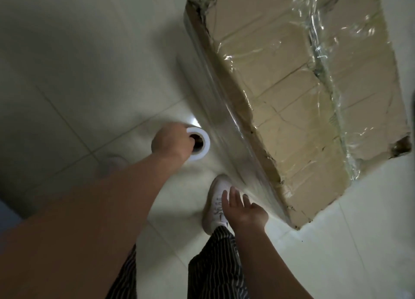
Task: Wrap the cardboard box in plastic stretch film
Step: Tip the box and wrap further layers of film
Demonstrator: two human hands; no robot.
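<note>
A large brown cardboard box (292,92) stands on the floor at the upper right, its top partly covered with wrinkled clear film. A sheet of stretch film (226,128) runs taut from the box's left side down to a white roll of film (198,145). My left hand (171,142) grips the top of the roll, with fingers in its core. My right hand (243,210) is open with fingers apart, near the film at the box's near corner; whether it touches the film is unclear.
The floor is pale tile (78,85) with thin grout lines. My right foot in a white sneaker (216,205) stands under my right hand, close to the box's near corner. Striped trouser legs (215,267) fill the bottom middle.
</note>
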